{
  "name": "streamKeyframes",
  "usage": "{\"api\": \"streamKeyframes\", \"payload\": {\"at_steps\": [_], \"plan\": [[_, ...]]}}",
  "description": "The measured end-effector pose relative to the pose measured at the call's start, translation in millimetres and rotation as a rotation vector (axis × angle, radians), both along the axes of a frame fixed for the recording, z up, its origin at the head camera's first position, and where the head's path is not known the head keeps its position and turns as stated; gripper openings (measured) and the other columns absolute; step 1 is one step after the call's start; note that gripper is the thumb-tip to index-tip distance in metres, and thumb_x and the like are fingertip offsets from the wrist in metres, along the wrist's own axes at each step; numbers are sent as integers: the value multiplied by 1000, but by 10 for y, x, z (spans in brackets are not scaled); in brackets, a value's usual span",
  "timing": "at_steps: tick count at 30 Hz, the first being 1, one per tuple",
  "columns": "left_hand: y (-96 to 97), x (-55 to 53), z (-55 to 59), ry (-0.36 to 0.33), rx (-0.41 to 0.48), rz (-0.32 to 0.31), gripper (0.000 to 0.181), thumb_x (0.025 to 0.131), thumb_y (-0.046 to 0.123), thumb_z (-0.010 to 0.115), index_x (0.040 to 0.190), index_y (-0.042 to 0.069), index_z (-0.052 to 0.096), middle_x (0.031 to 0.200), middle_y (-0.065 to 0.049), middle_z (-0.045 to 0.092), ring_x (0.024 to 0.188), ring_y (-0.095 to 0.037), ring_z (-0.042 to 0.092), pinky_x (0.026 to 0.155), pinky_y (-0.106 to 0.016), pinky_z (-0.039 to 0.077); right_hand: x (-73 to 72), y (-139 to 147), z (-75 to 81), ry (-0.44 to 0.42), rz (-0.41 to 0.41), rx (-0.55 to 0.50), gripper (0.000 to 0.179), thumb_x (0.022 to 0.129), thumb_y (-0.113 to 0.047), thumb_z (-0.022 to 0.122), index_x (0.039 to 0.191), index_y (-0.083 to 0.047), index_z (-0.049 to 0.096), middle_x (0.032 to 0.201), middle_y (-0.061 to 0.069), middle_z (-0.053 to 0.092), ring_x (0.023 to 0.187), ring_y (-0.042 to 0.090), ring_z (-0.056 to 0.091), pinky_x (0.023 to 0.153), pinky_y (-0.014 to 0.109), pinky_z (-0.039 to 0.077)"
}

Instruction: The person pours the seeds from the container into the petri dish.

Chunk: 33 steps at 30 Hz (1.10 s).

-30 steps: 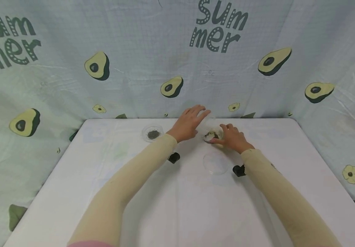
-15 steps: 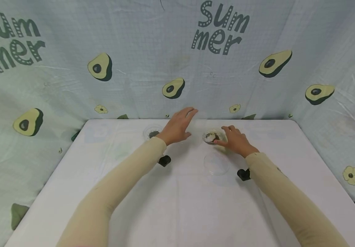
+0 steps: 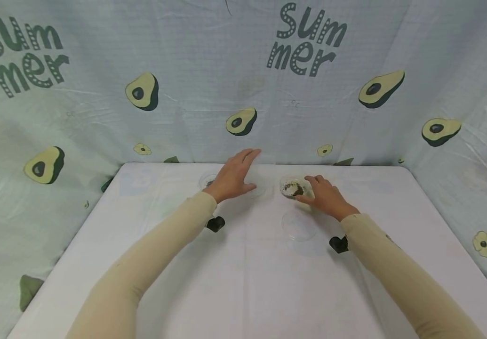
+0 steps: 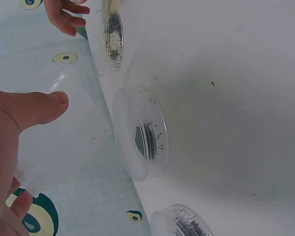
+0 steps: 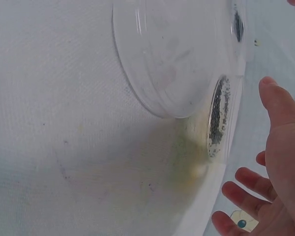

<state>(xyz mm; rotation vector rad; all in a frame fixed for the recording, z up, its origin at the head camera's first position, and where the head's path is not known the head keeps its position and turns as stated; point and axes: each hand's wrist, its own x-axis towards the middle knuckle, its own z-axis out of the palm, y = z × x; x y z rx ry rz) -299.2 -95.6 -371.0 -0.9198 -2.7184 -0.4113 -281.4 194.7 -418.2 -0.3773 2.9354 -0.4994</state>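
Observation:
My left hand holds a clear petri dish lid by its edge, between thumb and fingers. In the left wrist view, a petri dish with dark grains stands beyond this lid, and another shows at the bottom edge. To the right, a petri dish contains dark grains and pale yellowish matter. Beside it is my right hand, thumb and fingers spread and nothing in its grasp. A second clear lid or dish lies flat in front of that dish.
A white cover spreads over the table, whose far edge meets a hanging curtain printed with avocados. Dark specks are scattered near the dishes. A black device sits at each wrist.
My left hand has moved left with the clear lid, away from the right-hand dish. My right hand has drawn back slightly to the right, leaving that dish on the table.

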Motion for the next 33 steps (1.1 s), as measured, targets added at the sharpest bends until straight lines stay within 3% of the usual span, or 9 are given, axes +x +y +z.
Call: {"api": "streamKeyframes", "payload": {"at_steps": [14,22,33], "plan": [[-309,139,-45,-59,42,54,95,76,29,83,151,12,27,145,-13,39,134,-29,42,112,-46,37,115,20,-27,-2,13,-10,79,90,-49,62,146,-1,35,142,30,40,128,48,43,105,64,37],[-464,256,-64,-67,112,38,93,74,23,84,148,8,29,148,-14,37,135,-30,41,110,-48,39,224,13,-67,18,57,-11,77,89,-48,64,143,1,39,139,29,43,124,47,47,103,62,40],[-677,439,-136,-138,126,105,96,76,24,83,150,9,24,151,-11,33,140,-27,35,116,-46,32,435,-74,-69,9,121,15,79,85,-50,69,142,-3,42,139,29,44,126,46,47,101,63,40]]}}
